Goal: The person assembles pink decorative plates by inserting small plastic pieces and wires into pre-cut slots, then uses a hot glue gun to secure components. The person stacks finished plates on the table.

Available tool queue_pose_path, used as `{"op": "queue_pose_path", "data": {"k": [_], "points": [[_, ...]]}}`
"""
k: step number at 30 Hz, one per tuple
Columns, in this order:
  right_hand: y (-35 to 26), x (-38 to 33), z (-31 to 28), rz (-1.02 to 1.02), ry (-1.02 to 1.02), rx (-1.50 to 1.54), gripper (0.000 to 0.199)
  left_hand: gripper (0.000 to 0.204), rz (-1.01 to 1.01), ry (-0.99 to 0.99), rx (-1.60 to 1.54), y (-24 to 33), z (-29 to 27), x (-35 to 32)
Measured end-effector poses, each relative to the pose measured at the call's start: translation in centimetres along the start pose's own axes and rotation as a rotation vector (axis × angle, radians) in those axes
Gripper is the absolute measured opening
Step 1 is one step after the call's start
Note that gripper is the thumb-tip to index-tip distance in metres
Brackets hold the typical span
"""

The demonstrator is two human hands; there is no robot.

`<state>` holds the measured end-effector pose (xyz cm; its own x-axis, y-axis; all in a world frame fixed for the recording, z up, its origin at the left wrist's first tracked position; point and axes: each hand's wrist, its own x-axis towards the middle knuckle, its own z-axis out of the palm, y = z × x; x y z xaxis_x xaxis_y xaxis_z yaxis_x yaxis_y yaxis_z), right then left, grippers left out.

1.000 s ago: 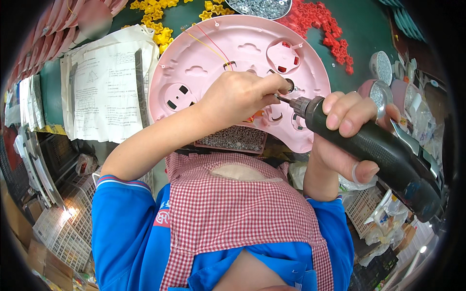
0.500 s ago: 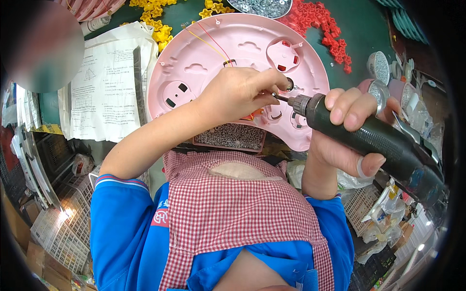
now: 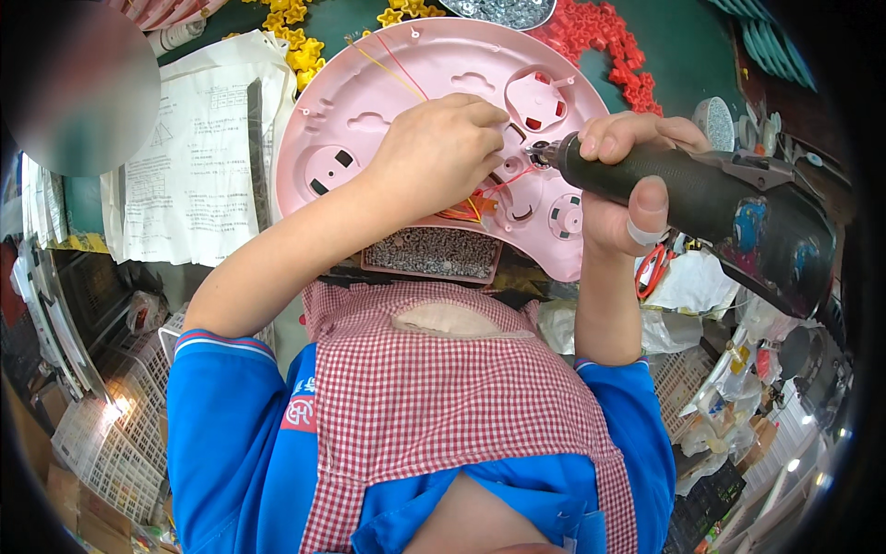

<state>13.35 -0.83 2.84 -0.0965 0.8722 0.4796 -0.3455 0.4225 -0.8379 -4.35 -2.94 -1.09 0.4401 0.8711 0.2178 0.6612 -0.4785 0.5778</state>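
My right hand (image 3: 637, 171) is wrapped round a black power screwdriver (image 3: 683, 185), a white band on its thumb. The tool's bit points left and down at a small dark round part in a pink plastic shell (image 3: 369, 92), near the shell's middle right. Left of the bit, my left hand (image 3: 441, 152) rests over the shell with its fingers curled; whatever they hold is hidden beneath them. Red and yellow wires (image 3: 399, 81) run out past this hand. Below it sits an orange-wired bundle (image 3: 472, 208) at the shell's near edge.
A pink-rimmed box (image 3: 434, 275) of small screws stands between shell and apron. Yellow star pieces (image 3: 300, 51), red star pieces (image 3: 600, 37) and a metal bowl (image 3: 503, 13) lie at the back. Printed papers (image 3: 198, 157) are at left. Red-handled pliers (image 3: 653, 270) lie below the screwdriver.
The bit has left my left fingertips and moved up to the shell's dark round part. My left hand has drawn slightly away and up. The shell has shifted a little left in view.
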Motion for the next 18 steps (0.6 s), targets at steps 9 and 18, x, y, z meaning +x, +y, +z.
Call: {"op": "queue_pose_path", "data": {"k": [9,18], "points": [[-2.9,0.3,-1.5,-0.064,0.108,0.048,0.08,0.031,0.115,-0.028,0.289,0.8,0.0,0.0],[-1.8,-0.8,-2.9,-0.003,0.08,-0.17,0.068,0.04,0.122,0.036,0.224,0.9,0.6,-0.1]]}}
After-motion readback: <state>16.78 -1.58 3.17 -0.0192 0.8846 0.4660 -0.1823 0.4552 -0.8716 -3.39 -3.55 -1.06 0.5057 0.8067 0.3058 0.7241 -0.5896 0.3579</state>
